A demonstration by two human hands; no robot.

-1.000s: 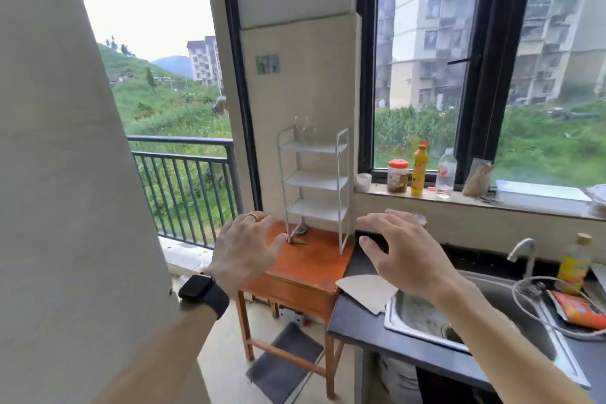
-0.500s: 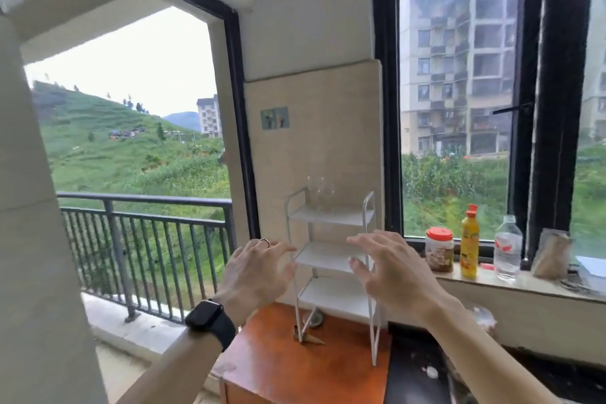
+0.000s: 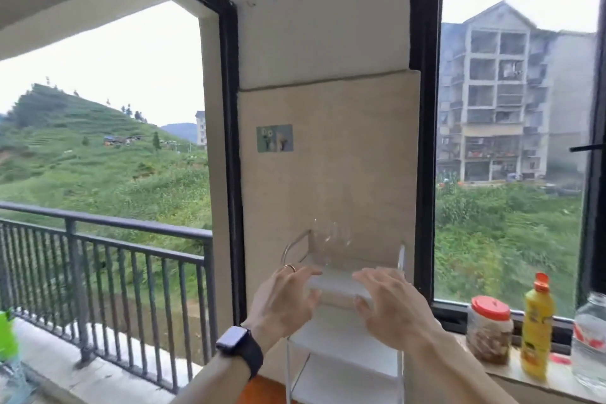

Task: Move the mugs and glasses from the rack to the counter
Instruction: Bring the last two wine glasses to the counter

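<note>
White rack [image 3: 328, 338] on the left, three shelves. I see both forearms raised toward its top shelf. Left hand [image 3: 283, 300], watch [image 3: 234, 338] on wrist, fingers spread, holds nothing. Right hand [image 3: 392, 307] likewise spread and empty. Whether the fingertips touch the shelf edge, I cannot tell. Clear glasses [image 3: 331, 239] stand on the top shelf, blurred. Yellow bottle [image 3: 536, 328] on sill [image 3: 557, 382]: label unreadable.

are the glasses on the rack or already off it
On it: the glasses sit on the top shelf of the white rack; left hand and right hand are open below them, holding nothing.
</note>
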